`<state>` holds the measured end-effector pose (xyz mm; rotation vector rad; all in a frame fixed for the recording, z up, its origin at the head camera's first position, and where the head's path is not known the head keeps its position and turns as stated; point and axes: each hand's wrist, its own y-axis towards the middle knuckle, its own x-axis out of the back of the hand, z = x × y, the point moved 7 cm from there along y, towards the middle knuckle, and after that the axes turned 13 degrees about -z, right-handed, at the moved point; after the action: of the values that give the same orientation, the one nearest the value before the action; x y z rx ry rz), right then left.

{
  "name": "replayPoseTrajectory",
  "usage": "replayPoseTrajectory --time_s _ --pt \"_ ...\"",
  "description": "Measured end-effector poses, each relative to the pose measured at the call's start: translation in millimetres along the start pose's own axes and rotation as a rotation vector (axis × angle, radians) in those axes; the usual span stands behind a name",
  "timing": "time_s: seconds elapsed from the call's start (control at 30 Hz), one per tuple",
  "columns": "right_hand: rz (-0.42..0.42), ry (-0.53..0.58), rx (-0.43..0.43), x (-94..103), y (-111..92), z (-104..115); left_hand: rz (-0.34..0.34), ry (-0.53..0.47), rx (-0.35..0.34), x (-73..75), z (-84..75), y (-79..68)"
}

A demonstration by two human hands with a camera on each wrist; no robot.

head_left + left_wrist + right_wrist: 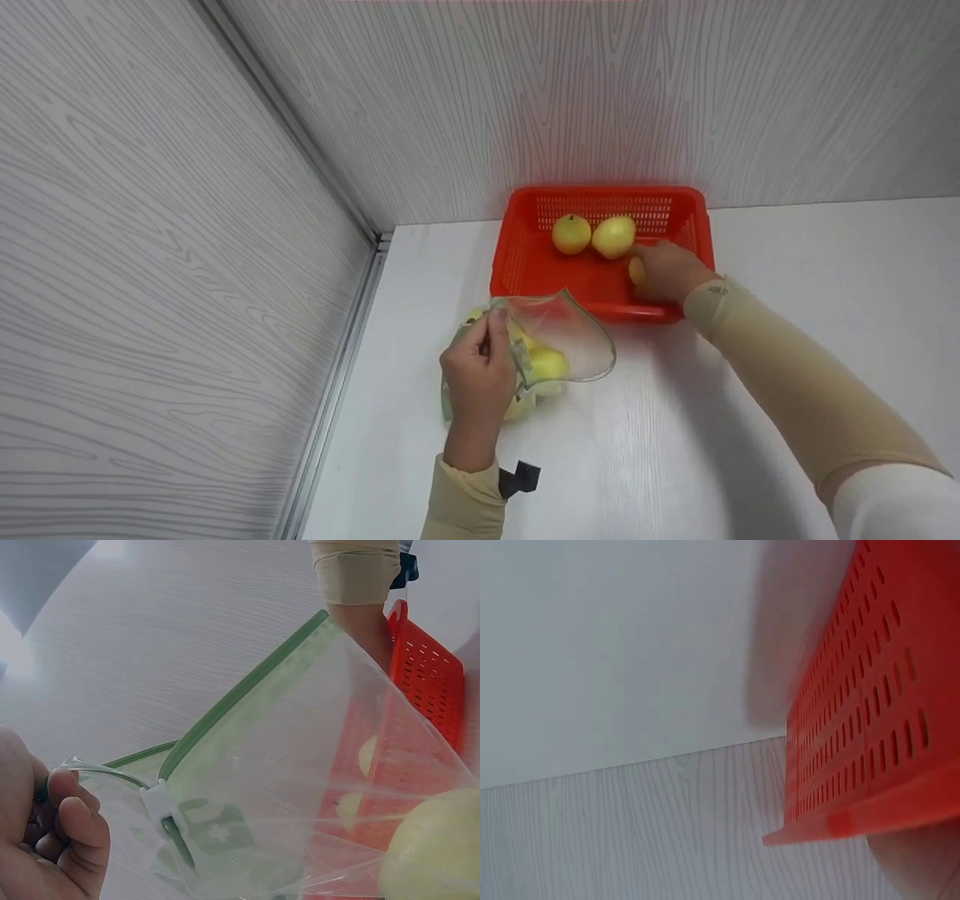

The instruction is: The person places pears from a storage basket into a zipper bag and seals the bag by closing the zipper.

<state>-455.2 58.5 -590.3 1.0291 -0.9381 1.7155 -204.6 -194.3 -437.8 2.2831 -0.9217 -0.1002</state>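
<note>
My left hand (480, 367) pinches the edge of a clear zip bag (577, 337) with a green-edged mouth. Several yellow pears (550, 364) lie inside this bag, partly covered by my hand and the film. The left wrist view shows a white slider (159, 802) on the bag's green zip, beside my curled fingers. My right hand (667, 271) reaches over the near right rim into a red plastic basket (555, 277), fingers round a yellow pear (637, 271) that is mostly hidden behind them. Two more pears (571, 234) sit together at the basket's back.
The basket stands on a white table (622, 465), close to a pale wood-grain panel (450, 105) at the back. Another wood-grain panel (150, 270) rises on the left, with a metal strip (337, 360) along its foot. The bag lies just in front of the basket's near left corner.
</note>
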Motion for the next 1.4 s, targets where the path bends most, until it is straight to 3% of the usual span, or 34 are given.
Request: replayPoseTrajectory --time_s 0.4,0.6,0.93,1.13,1.4 --pt "-0.163 0.119 0.188 57.1 -39 36 0.03 0.042 0.018 -14.6 10.6 5.9" --pt "-0.246 0.236 0.303 80.6 -72 62 0.044 0.068 0.013 -17.9 9.5 4.4" --pt "-0.288 0.384 0.507 108.1 -128 106 0.091 0.071 0.077 -22.5 9.0 0.9" --pt "-0.226 0.477 0.566 107.5 -144 138 0.102 0.067 0.087 -25.2 15.1 2.2" --pt "0.008 0.594 0.615 79.9 -139 173 0.128 0.114 0.088 -31.1 20.2 2.8"
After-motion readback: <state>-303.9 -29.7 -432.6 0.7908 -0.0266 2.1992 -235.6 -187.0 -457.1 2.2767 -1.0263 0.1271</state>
